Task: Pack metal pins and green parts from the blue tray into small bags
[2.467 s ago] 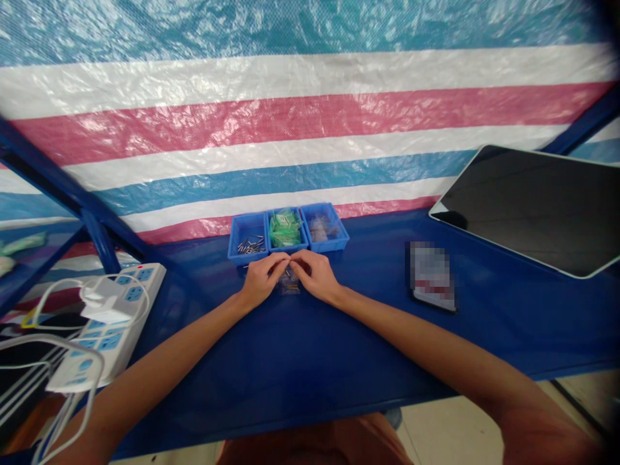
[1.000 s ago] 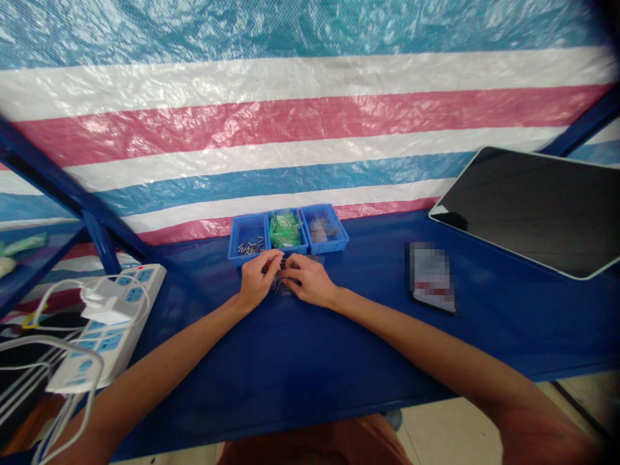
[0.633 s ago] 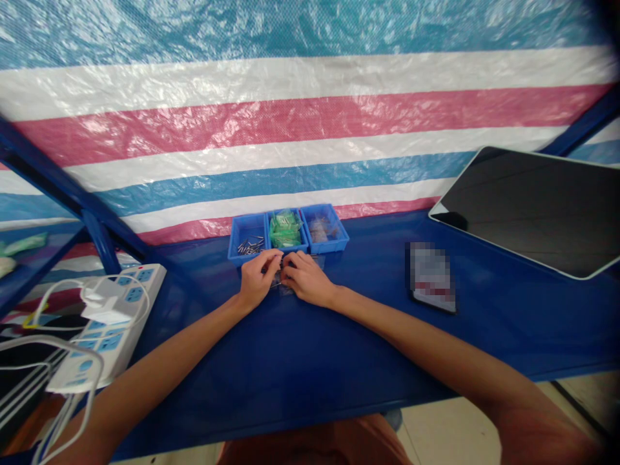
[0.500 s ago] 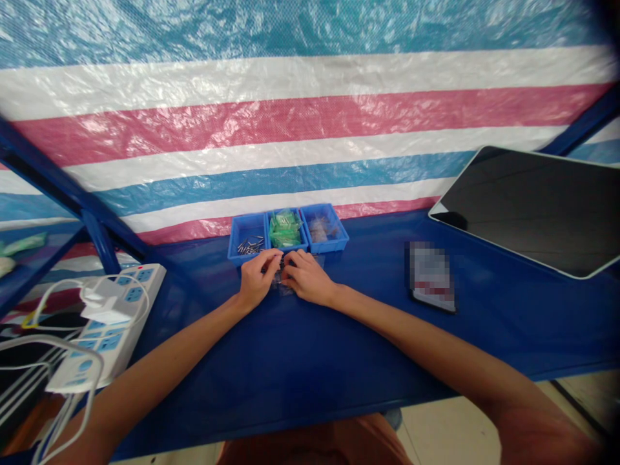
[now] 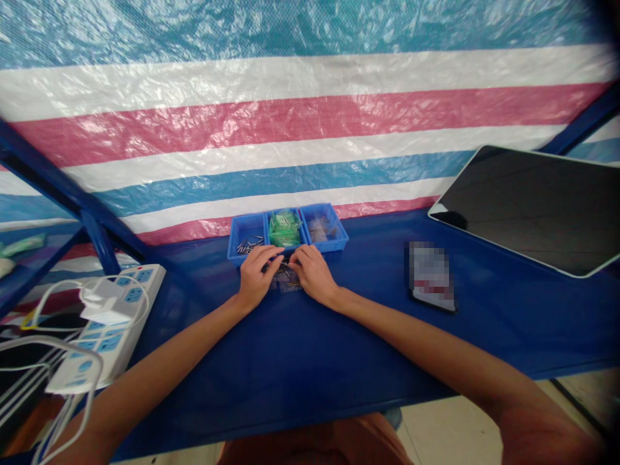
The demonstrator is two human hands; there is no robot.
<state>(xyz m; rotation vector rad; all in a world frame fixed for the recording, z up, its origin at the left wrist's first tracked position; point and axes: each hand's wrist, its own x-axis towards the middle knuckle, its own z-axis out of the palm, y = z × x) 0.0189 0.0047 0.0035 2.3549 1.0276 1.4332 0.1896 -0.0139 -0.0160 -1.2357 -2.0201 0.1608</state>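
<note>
Just in front of three small blue bins, both hands work close together over a clear plastic bag [image 5: 287,284] on the table, with small dark and metal pieces at it. My left hand [image 5: 256,276] has its thumb and fingertips pinched together at the bag's left side; what is between them is too small to make out. On the other side, my right hand [image 5: 314,276] is curled, its fingertips pressed together over the bag's right edge. The left bin [image 5: 233,244] holds slim metal pins or screws [image 5: 250,245]. Green packets [image 5: 285,227] fill the middle bin, and small clear bags [image 5: 320,228] lie in the right one.
A white power strip [image 5: 145,290] with plugs and cables stands at the left. To the right lie a blurred-out phone-like device [image 5: 433,278] and a large dark screen [image 5: 537,206]. A striped plastic sheet [image 5: 290,116] hangs behind the blue table [image 5: 300,361].
My right hand has shifted slightly right, away from the left, so the gap between the hands is wider. More of the clear bag and the small pieces shows between them.
</note>
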